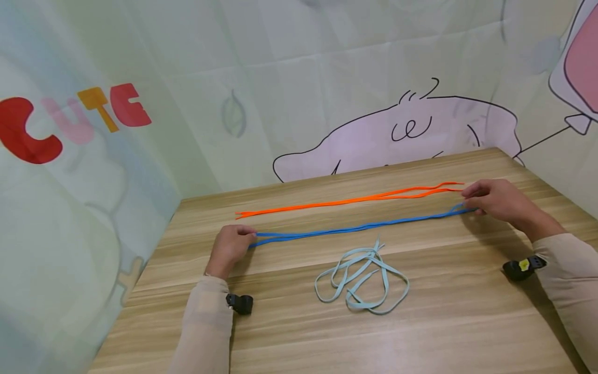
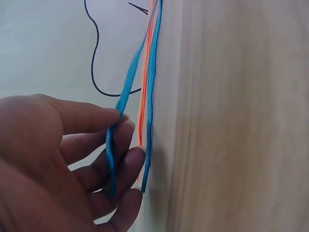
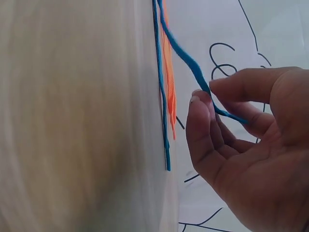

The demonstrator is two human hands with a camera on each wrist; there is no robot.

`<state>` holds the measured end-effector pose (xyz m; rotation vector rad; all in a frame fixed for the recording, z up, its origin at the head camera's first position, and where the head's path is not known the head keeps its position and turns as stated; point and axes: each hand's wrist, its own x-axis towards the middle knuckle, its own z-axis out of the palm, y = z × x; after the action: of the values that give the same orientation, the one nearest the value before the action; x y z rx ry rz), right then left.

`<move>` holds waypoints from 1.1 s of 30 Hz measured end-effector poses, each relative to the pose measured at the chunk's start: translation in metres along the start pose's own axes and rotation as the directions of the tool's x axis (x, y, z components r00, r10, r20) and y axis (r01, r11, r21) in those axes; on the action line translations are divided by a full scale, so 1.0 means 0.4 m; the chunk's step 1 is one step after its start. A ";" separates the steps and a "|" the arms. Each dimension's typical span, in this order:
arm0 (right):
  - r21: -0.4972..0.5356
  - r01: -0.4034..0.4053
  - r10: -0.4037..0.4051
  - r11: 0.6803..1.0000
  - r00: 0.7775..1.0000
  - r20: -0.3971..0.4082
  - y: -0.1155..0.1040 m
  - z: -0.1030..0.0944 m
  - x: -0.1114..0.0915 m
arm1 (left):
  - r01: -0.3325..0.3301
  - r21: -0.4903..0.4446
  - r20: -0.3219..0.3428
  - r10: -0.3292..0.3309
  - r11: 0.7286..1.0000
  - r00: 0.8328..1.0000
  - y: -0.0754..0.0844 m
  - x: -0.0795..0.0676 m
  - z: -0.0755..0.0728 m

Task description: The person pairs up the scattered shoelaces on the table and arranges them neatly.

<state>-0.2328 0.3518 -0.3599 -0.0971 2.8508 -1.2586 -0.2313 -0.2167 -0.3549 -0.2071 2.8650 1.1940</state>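
Note:
A blue shoelace (image 1: 359, 227), doubled into two long strands, stretches across the wooden table between my hands. My left hand (image 1: 231, 246) pinches one strand near its left end between thumb and fingers; the other strand's end (image 2: 145, 179) runs beside the fingertips. At the right end, my right hand (image 1: 500, 202) pinches a strand between thumb and index finger, with the tip sticking out past them in the right wrist view. The second strand's end (image 3: 166, 154) lies on the table there. Behind it, an orange shoelace (image 1: 322, 204) lies straight and doubled, roughly parallel to the blue one.
A pale teal shoelace (image 1: 388, 267) lies in loose tangled loops in front of the blue one. The wooden table (image 1: 299, 332) reaches back to a printed cloth backdrop (image 1: 289, 93) that hangs behind and to the left.

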 end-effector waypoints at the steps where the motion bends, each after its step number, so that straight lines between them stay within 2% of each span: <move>1: 0.003 -0.001 0.001 1.000 1.000 -0.009 0.000 0.000 -0.001 | 0.004 0.002 -0.002 -0.004 1.000 1.000 0.001 0.000 0.000; 6: -0.007 -0.025 0.024 1.000 0.997 -0.070 0.004 -0.004 -0.003 | 0.010 0.002 -0.007 -0.010 1.000 1.000 0.006 -0.003 -0.004; 12: -0.007 -0.030 0.029 1.000 0.990 -0.139 0.000 -0.004 -0.004 | -0.032 0.072 -0.055 0.036 0.997 0.998 0.019 -0.008 -0.004; 16: 0.007 0.000 0.001 1.000 0.995 -0.095 -0.024 0.009 -0.004 | -0.071 0.104 -0.065 0.078 0.992 0.995 0.033 -0.010 0.004; 21: 0.010 0.033 -0.033 0.999 0.999 -0.033 -0.071 0.033 -0.004 | -0.109 0.073 -0.031 0.111 0.991 0.993 0.058 -0.013 0.021; 26: -0.001 0.064 -0.064 0.998 0.998 -0.008 -0.113 0.061 -0.006 | -0.142 0.045 0.010 0.141 0.989 0.990 0.084 -0.023 0.040; 33: 0.049 0.128 -0.131 0.991 0.989 0.065 -0.155 0.120 -0.009 | -0.185 0.040 0.055 0.183 0.982 0.982 0.114 -0.041 0.075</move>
<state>-0.2241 0.2748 -0.3464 -0.3223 2.7970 -1.3127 -0.2217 -0.1618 -0.3426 0.0911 2.9153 1.1411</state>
